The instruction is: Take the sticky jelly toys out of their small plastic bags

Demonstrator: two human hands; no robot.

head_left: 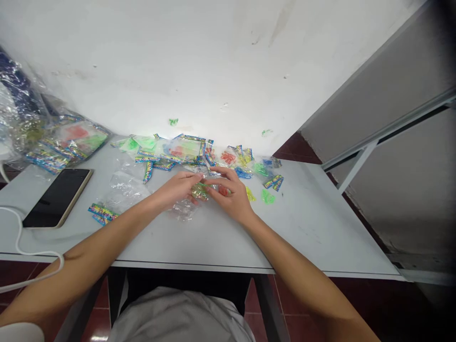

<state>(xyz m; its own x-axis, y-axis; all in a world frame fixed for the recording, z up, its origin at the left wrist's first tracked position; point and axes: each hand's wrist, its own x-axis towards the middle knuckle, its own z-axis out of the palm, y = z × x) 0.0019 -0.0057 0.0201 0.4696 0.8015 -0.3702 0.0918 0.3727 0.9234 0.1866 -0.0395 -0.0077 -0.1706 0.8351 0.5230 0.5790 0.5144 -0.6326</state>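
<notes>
My left hand [180, 188] and my right hand [230, 194] meet at the middle of the white table [199, 237]. Both pinch a small clear plastic bag [188, 204] that lies crumpled under them. Something green and orange [199, 191] shows between the fingertips; I cannot make out what it is. Small green, yellow and blue plastic pieces [267, 196] lie just right of my right hand. Beyond my hands lies a spread of small packets with colourful header strips [178, 152].
A dark phone [59, 196] lies at the left with a white cable [21, 247] curling off the front edge. A large clear bag of filled packets [53, 142] sits at the far left. Empty clear bags [123, 187] lie between. The wall is right behind; a metal frame [359, 159] stands right.
</notes>
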